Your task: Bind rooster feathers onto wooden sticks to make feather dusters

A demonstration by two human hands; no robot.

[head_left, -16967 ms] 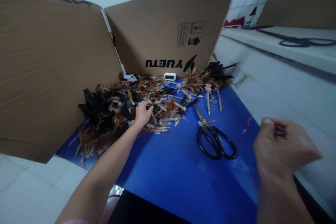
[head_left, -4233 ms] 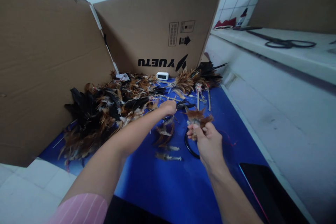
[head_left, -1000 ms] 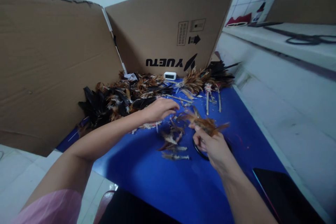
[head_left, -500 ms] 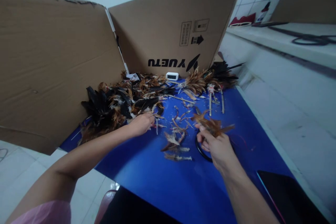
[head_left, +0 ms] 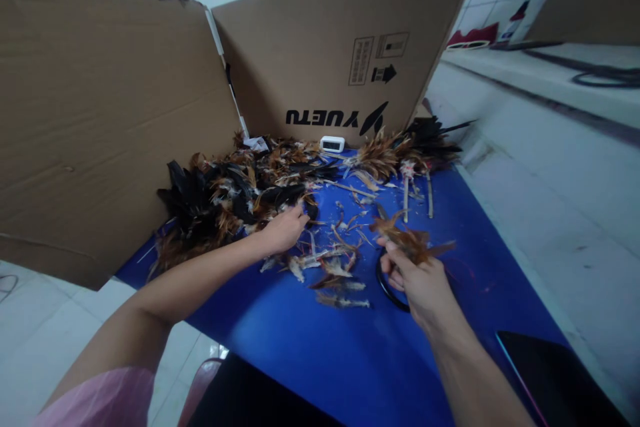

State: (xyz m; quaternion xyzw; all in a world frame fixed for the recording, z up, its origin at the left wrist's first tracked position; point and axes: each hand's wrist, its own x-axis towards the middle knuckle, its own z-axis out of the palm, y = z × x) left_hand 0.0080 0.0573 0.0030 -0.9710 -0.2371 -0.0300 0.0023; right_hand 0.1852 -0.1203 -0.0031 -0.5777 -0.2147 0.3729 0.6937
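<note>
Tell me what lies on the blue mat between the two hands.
In the head view, loose brown and white feathers lie scattered on the blue mat between the left hand and the right hand.

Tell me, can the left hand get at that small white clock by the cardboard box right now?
Probably yes: the left hand rests at the feather pile, and only loose feathers lie between it and the white clock.

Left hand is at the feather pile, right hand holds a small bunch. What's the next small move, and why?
Probably pinch one loose feather at the pile's edge with the left hand and carry it to the feather bunch gripped in the right hand. The left fingers already rest on the feather pile, and the bunch looks thin.
</note>
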